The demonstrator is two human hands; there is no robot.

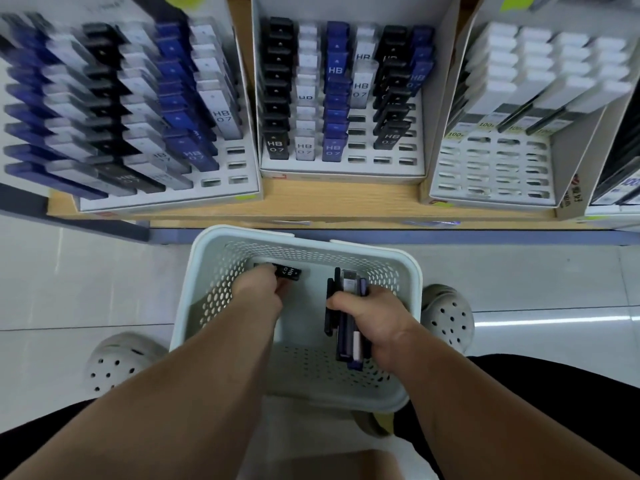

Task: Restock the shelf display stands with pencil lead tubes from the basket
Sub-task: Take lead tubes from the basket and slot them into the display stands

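There, black tube [290,273] between left fingers [266,271].

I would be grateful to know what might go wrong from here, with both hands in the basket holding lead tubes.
The right hand grips a mixed bundle of black, blue and clear plastic lead tubes; those sticking out could slip loose when lifted. The left hand pinches one black tube marked HB 07 by one end, so it might drop back into the pale perforated plastic basket.
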